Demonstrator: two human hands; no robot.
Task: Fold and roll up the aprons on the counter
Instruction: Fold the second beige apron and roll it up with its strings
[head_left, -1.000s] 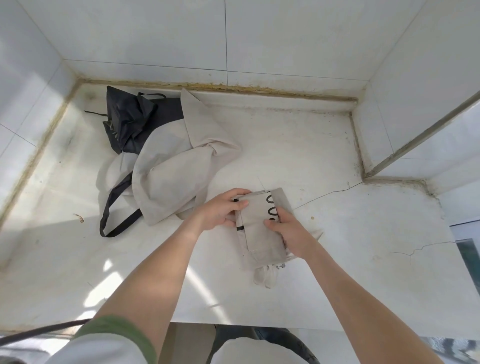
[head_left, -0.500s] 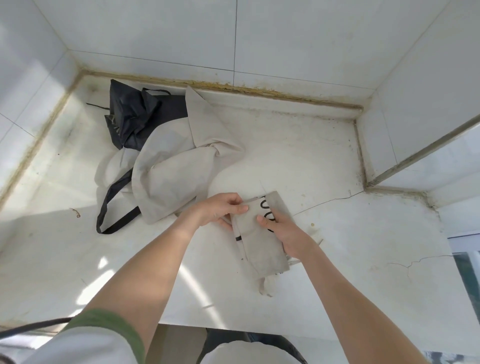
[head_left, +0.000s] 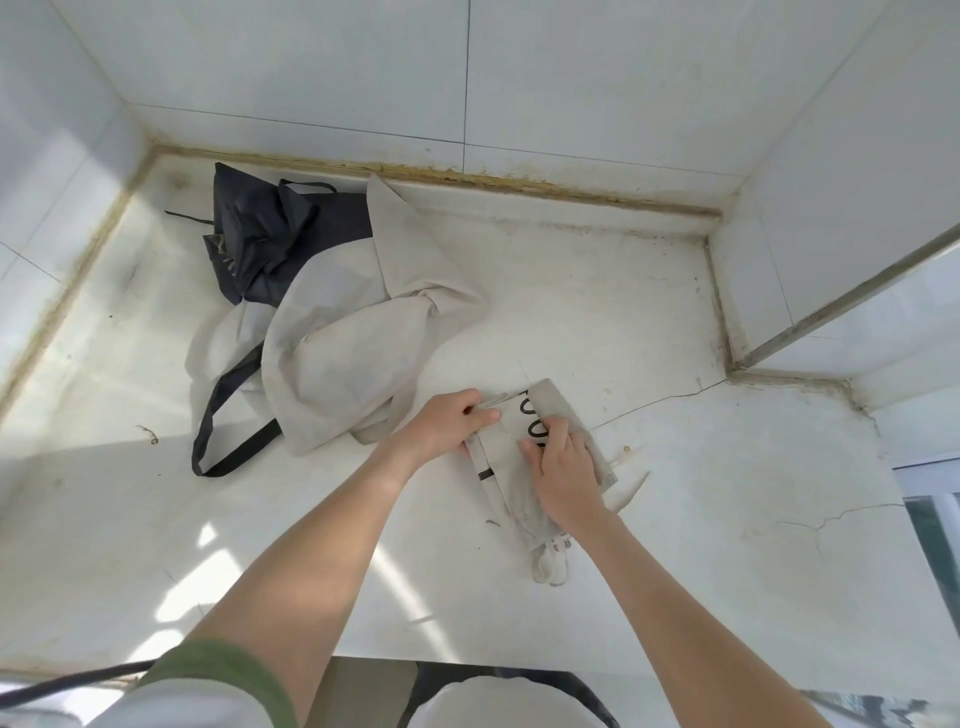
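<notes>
Left hand pinches the far-left edge of the folded beige fabric apron strip with black lettering, which lies on the white stone counter dead ahead, under both hands. Strip's long axis runs far-to-near, slightly tilted, with the loose ties at the near end. Right hand presses down on its middle with fingers laid out, gripping nothing, so I'd expect the roll to run along that axis.

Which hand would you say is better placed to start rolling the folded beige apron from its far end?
Probably the left hand: it pinches the far edge of the folded apron, while the right hand presses its middle flat.
</notes>
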